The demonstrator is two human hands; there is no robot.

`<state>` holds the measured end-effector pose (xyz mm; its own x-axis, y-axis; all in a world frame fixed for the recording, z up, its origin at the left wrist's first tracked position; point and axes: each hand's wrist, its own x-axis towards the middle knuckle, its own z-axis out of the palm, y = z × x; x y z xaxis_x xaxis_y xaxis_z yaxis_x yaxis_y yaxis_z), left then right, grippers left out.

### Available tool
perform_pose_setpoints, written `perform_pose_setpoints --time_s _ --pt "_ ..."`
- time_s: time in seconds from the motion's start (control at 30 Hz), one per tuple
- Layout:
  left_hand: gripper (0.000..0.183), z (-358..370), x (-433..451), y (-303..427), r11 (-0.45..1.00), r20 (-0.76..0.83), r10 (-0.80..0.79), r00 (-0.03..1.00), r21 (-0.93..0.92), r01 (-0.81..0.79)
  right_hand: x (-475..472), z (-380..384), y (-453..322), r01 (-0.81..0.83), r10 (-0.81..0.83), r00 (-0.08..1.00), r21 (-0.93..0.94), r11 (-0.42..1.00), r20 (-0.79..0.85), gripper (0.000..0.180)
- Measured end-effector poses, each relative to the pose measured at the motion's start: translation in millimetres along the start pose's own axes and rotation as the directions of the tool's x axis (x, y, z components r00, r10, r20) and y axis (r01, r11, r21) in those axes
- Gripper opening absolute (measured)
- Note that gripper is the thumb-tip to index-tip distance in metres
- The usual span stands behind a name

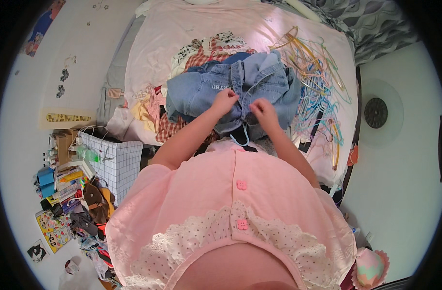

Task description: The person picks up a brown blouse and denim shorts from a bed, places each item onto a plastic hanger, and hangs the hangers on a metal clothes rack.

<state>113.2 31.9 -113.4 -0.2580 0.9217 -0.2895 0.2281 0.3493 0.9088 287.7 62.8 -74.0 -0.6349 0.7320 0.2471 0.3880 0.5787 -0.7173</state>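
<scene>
A blue denim jacket with printed lettering lies before me on a pile of clothes on the bed. My left hand is at the left front edge of the jacket, fingertips pinched together at the cloth. Across the jacket's front opening, my right hand has its fingers curled at the other edge. Whether either hand grips the denim is hard to make out. The hook of a light blue hanger sticks out below the jacket, towards me. Red checked cloth and black-and-white patterned cloth show behind the jacket.
Many tangled hangers lie on the bed at the right. Small yellow and pink garments are at the left, near a pink hairbrush. A grid-patterned cloth covers a surface beside the bed, with a bottle and cluttered shelves next to it.
</scene>
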Motion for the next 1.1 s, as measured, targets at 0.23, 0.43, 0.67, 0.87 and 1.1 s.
perform_pose_setpoints --time_s 0.23,0.43,0.67,0.87,1.1 --pt "0.032 -8 29 -13 0.957 -0.061 -0.245 0.968 0.146 0.252 48 -10 37 -0.018 0.019 0.999 -0.028 0.999 0.041 0.027" --pt "0.029 13 38 -19 0.976 -0.076 -0.069 0.995 0.201 0.083 59 9 57 0.086 0.027 0.933 -0.294 0.952 0.36 0.021" --pt "0.013 8 35 -18 0.562 0.206 -0.261 0.943 -0.762 0.322 52 -2 57 0.101 -0.093 0.992 -0.1 0.99 0.083 0.015" --pt "0.012 5 40 10 0.712 0.141 -0.226 0.964 -0.652 0.262 53 -18 49 0.147 -0.148 0.988 -0.037 0.989 -0.038 0.012" --pt "0.012 -1 11 54 0.979 -0.137 0.202 0.97 0.069 -0.194 43 -37 -8 0.235 -0.233 0.971 -0.02 0.972 0.056 0.016"
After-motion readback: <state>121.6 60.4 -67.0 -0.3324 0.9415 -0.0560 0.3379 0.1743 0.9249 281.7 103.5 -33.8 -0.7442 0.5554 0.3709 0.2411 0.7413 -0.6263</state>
